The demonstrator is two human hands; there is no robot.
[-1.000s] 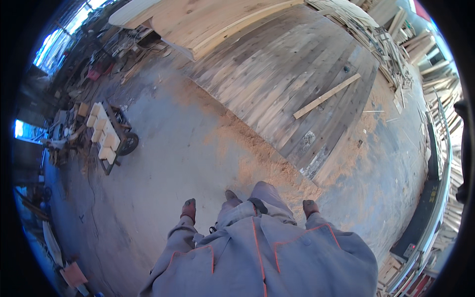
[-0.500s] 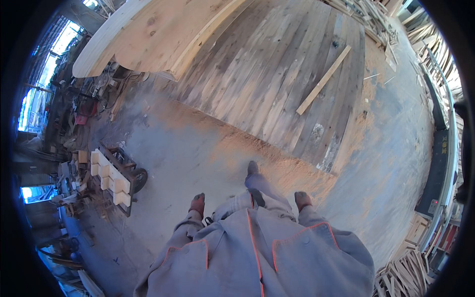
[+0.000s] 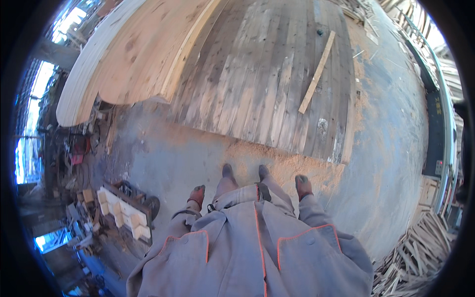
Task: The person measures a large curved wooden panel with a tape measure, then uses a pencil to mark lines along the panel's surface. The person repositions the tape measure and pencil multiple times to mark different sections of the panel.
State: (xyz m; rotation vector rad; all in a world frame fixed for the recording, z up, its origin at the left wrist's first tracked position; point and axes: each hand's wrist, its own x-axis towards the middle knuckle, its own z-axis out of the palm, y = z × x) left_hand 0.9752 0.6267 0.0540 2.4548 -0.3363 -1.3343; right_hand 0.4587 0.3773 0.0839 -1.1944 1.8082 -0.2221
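Observation:
My left hand (image 3: pixel 196 194), in a dark reddish glove, hangs beside my left hip with nothing visible in it. On the other side my right hand (image 3: pixel 303 186), gloved the same way, hangs low with its fingers loosely apart and holds nothing I can see. Both hands are well away from any object. Ahead of me lies a low platform of weathered planks (image 3: pixel 257 94), with a narrow wooden strip (image 3: pixel 317 72) resting across its right part. Large pale wooden panels with curved ends (image 3: pixel 143 54) rise over the platform's left side.
Sawdust (image 3: pixel 302 166) lies along the platform's near edge, just past my boots (image 3: pixel 227 171). A wheeled cart (image 3: pixel 129 210) carrying a stepped pale wooden piece stands at left. Stacked thin offcuts (image 3: pixel 415 252) lie at lower right, near a long dark machine (image 3: pixel 435 128).
I have stepped forward, and both boots now stand side by side near the sawdust. The panels and cart appear lower in view. My hands remain hanging at my sides.

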